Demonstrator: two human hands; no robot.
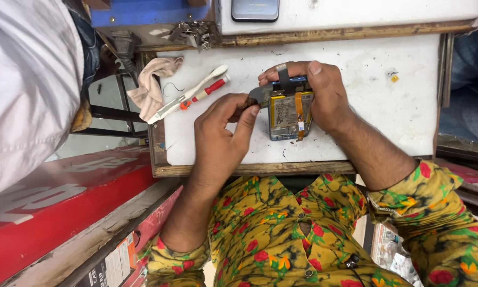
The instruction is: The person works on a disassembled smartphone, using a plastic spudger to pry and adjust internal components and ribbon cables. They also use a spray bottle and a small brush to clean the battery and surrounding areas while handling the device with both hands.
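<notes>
Seen from the head camera: a small white worktop (366, 95), scuffed and flecked with dark debris, edged in worn wood, set in a cramped stall. Above it, a second white shelf (356, 13) with a dark phone (255, 9) lying face up at its front edge, and a blue panel (143, 11) to the left with a clump of metal hardware (194, 33) below it. At far left, a pale sleeve or garment (21, 90) of another person; below that, a red counter (48, 212) running diagonally. On the worktop's left part, a crumpled beige cloth (151, 85), a white toothbrush (188, 94) and just beside it a red-handled screwdriver (210, 89), both slanting up to the right. Near the middle of the worktop, an opened phone (288, 114) lying back-up, yellowish battery and orange flex strip exposed, long axis running away from the body, top end pointing to the far edge, bottom end toward the near edge. Right hand (326, 98) curled over the phone's far end and right side, fingers closed on it, thumb on the top edge. Left hand (223, 133) closed around a flat metal prying tool (260, 95) with a dark handle, index finger along it, blade tip touching the phone's upper left edge. Sleeves of a yellow floral shirt (271, 234) in the foreground.
</notes>
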